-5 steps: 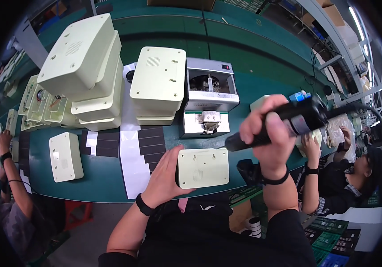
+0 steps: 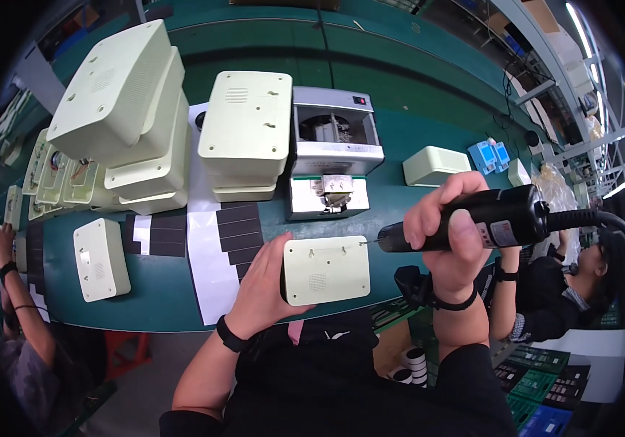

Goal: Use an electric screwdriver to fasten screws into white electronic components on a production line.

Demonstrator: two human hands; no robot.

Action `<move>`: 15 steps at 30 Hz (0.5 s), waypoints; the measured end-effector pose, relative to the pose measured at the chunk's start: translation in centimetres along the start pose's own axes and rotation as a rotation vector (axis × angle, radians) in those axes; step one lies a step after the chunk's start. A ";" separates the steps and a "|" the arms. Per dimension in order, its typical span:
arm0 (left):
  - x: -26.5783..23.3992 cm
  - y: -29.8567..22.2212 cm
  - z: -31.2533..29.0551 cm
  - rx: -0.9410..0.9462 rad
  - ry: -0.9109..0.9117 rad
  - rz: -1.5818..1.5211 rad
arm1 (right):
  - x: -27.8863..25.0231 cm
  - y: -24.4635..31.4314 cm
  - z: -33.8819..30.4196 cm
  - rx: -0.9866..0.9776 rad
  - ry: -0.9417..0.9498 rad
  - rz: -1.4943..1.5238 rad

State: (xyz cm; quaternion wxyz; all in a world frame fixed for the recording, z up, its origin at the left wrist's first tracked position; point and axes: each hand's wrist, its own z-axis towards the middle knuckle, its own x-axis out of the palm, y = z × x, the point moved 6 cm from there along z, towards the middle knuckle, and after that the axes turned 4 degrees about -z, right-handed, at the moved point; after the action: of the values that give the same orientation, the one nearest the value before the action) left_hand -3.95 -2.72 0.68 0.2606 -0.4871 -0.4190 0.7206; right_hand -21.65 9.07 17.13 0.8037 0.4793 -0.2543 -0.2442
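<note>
A cream plastic housing (image 2: 342, 273) lies at the table's front edge, its back face up, with screw holes at the corners, two keyhole slots and a small grille. My left hand (image 2: 260, 284) is wrapped round its left side. My right hand (image 2: 452, 229) grips a black corded electric screwdriver (image 2: 505, 218), held nearly level. Its thin bit points left, with the tip at the housing's upper right corner hole; whether it touches, I cannot tell.
A silver screw feeder (image 2: 334, 135) stands behind the housing. Stacked cream housings (image 2: 245, 116) and a taller pile (image 2: 119, 87) are to the left, near a single housing (image 2: 101, 260). Blue bottles (image 2: 489, 156) stand at right. Co-workers sit on both sides; the power cord (image 2: 622, 226) trails right.
The screwdriver has tipped closer to level, its bit still near the housing's upper right corner. My left hand stays on the housing. The whole view has shifted slightly.
</note>
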 end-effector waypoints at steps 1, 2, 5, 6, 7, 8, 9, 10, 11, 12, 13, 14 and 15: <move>0.0 0.0 0.0 0.003 -0.005 0.013 | -0.1 -0.2 -0.2 0.010 0.002 -0.021; 0.1 -0.1 0.1 0.008 0.002 0.011 | -0.3 -0.5 -0.3 0.017 0.005 -0.041; 0.2 -0.2 0.2 -0.008 -0.005 0.004 | -0.6 -0.5 -0.6 0.046 -0.001 -0.101; 0.2 -0.2 0.2 -0.006 -0.004 0.006 | -0.6 -0.5 -0.6 0.070 -0.003 -0.141; 0.3 -0.2 0.2 0.003 -0.009 0.013 | -0.6 -0.6 -0.6 0.094 -0.005 -0.178; 0.3 -0.2 0.1 0.012 -0.015 0.020 | -0.6 -0.7 -0.7 0.092 -0.005 -0.175; 0.4 -0.3 0.1 0.021 -0.021 0.027 | -0.7 -0.8 -0.7 0.095 -0.004 -0.181; 0.4 -0.3 0.1 0.022 -0.022 0.029 | -0.7 -1.0 -0.7 0.098 -0.003 -0.186; 0.4 -0.2 0.0 0.017 -0.021 0.027 | -0.7 -1.2 -0.8 0.101 -0.002 -0.192; 0.4 -0.2 0.0 0.011 -0.020 0.025 | -0.7 -1.3 -0.8 0.100 -0.002 -0.190; 0.3 -0.2 0.0 0.005 -0.019 0.022 | -0.7 -1.5 -0.7 0.102 -0.001 -0.196; 0.3 -0.2 0.1 0.006 -0.019 0.023 | -0.7 -1.6 -0.7 0.105 -0.001 -0.201; 0.2 -0.3 0.1 0.010 -0.022 0.024 | -0.7 -1.7 -0.7 0.108 -0.001 -0.207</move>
State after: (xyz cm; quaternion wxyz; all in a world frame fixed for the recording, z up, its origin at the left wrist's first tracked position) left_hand -4.16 -2.39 0.87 0.2497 -0.4829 -0.4121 0.7312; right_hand -21.98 9.28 15.19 0.7471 0.5453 -0.2167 -0.3122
